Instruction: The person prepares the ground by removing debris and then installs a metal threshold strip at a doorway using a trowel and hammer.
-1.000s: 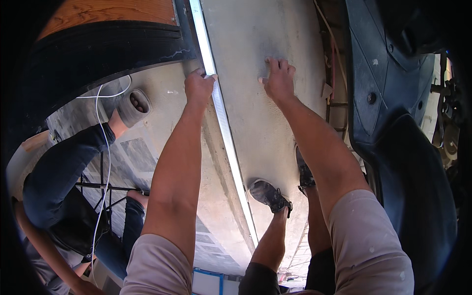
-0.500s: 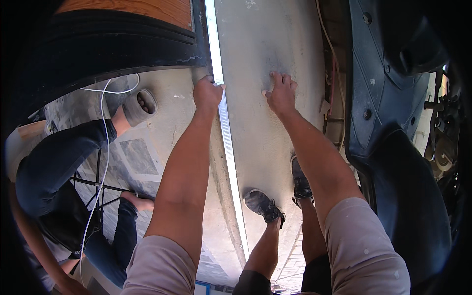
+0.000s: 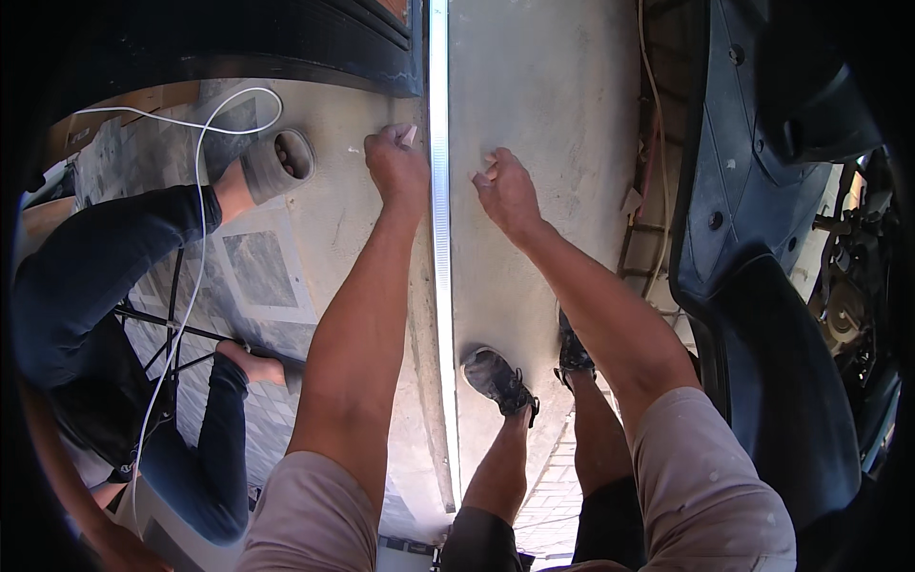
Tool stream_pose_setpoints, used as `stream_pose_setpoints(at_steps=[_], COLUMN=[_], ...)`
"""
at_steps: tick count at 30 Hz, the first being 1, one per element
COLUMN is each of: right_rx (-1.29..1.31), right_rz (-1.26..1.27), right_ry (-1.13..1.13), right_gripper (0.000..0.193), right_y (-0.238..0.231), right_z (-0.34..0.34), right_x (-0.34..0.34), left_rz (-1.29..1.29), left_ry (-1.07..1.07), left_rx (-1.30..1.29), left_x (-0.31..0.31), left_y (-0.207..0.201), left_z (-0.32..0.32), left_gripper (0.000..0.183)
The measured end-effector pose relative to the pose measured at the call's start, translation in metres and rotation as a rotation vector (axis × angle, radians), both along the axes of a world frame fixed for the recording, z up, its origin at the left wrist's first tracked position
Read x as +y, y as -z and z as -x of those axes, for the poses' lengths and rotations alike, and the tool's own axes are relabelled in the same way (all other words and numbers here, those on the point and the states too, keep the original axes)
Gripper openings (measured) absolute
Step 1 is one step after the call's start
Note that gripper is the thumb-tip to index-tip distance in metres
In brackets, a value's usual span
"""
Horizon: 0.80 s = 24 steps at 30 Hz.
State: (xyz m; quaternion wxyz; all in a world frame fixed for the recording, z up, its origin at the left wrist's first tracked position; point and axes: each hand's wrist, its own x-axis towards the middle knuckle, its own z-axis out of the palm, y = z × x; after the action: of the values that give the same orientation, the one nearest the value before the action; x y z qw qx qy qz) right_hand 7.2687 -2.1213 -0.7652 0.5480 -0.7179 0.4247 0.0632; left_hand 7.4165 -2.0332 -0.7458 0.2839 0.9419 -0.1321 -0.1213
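— Where is the metal strip (image 3: 439, 191) found?
— Along the edge of the grey slab (image 3: 543, 114).
— And the hands?
— The left hand (image 3: 396, 164) is curled beside it. The right hand (image 3: 507, 191) is pressed on the slab, fingers bent.

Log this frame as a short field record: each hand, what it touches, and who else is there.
left hand: closed fist against the grey panel, just left of the metal strip
right hand: fingers curled, pressed on the panel right of the strip
metal strip: long, pale, runs between the two hands
other person: at left, dark sleeves
white cable: trails past that person
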Motion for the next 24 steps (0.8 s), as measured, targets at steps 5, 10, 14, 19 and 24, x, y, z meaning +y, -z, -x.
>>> stream_pose_setpoints(at_steps=[5, 10, 14, 19, 24], right_rx=[0.312, 0.305, 0.242, 0.254, 0.228], right_rz=[-0.047, 0.005, -0.013, -0.036, -0.053], right_ry=[-0.114, -0.061, -0.042, -0.017, -0.043], right_gripper=[0.059, 0.059, 0.056, 0.055, 0.053], right_y=[-0.03, -0.014, -0.018, -0.01, -0.014], right_z=[-0.059, -0.057, -0.055, -0.047, -0.051], right_x=[0.037, 0.05, 0.056, 0.047, 0.054], left_rz=[-0.041, 0.03, 0.041, 0.13, 0.168], left_ry=[-0.066, 0.007, -0.018, -0.069, -0.143], left_rx=[-0.049, -0.042, -0.043, -0.012, -0.133], left_x=[-0.001, -0.017, -0.014, -0.039, -0.03], left_y=[0.006, 0.015, 0.035, 0.049, 0.077], left_z=[-0.014, -0.015, -0.03, -0.024, -0.038], left_gripper=[0.023, 0.023, 0.021, 0.018, 0.015])
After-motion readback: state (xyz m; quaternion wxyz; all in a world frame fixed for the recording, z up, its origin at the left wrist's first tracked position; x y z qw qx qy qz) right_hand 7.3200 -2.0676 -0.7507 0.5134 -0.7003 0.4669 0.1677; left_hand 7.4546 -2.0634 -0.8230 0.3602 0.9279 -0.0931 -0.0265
